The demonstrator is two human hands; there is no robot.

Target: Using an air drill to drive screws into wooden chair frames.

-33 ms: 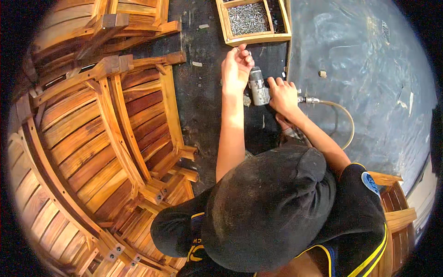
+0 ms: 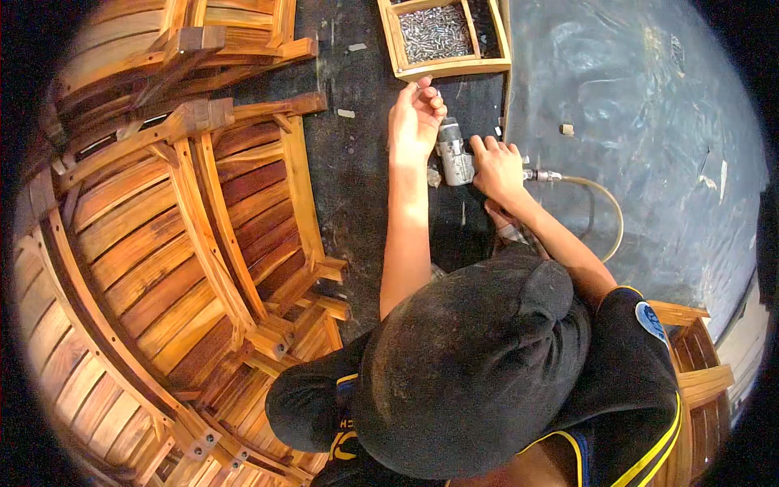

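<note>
The left grip (image 2: 418,118) extends forward, curled; the right grip (image 2: 497,169) clasps palm-down.

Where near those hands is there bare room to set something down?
Mostly bare: the grey sheet right of the small block, beyond the hose. A narrower strip of dark floor lies between the slatted furniture and the left forearm. Crowded: below the wooden tray, where the left hand, grey tool and right hand sit close.

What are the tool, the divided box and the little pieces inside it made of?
Tool: probably metal, scuffed grey with a dull sheen.
Divided box: apparently wood, light brown, plank-like walls.
Little pieces: likely bare metal, bright silvery glints.
</note>
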